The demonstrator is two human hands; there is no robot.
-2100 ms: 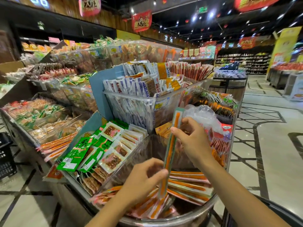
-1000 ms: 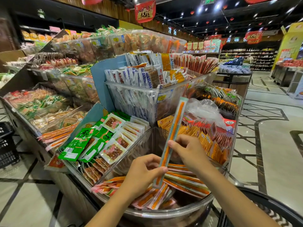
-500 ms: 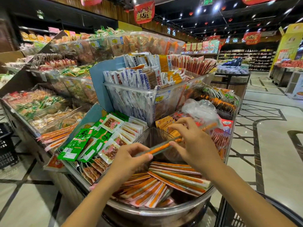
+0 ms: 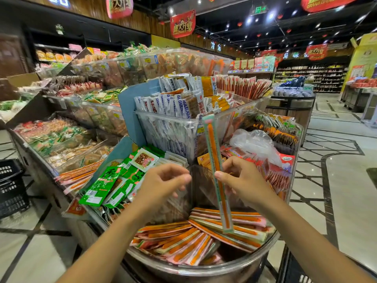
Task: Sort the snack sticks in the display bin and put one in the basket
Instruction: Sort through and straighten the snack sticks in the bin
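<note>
Head cam, only view I've got: both forearms reach in from the bottom edge, angled toward each other over the round display bin [image 4: 204, 269] at the end of the counter. Right hand [image 4: 243, 180] is up at mid frame, wrist roughly straight, thumb on the near side and fingers curled behind, pinching one snack stick [image 4: 215, 158] approx halfway along its length. The stick stands nearly upright w/ its top leaning a bit left; it's a clear green-edged wrapper w/ an orange strip inside. Its pink top end sits in front of the clear tub of white packets [image 4: 173, 127], and its lower end hangs over the pile of sticks [image 4: 183, 237] lying flat in the bin. Can't tell if that tip touches the pile.

Left hand [image 4: 163, 184] is level w/ the right and just left of it, the two apart w/ a clear gap between them. Its palm faces right, fingers loosely curled, thumb near the forefinger, nothing in it, and it's not touching the stick.

Green packets [image 4: 100, 186] fill the tray left of the bin, a crumpled plastic bag [image 4: 255, 144] sits behind the right hand, and a black floor basket [image 4: 10, 186] is at far left
</note>
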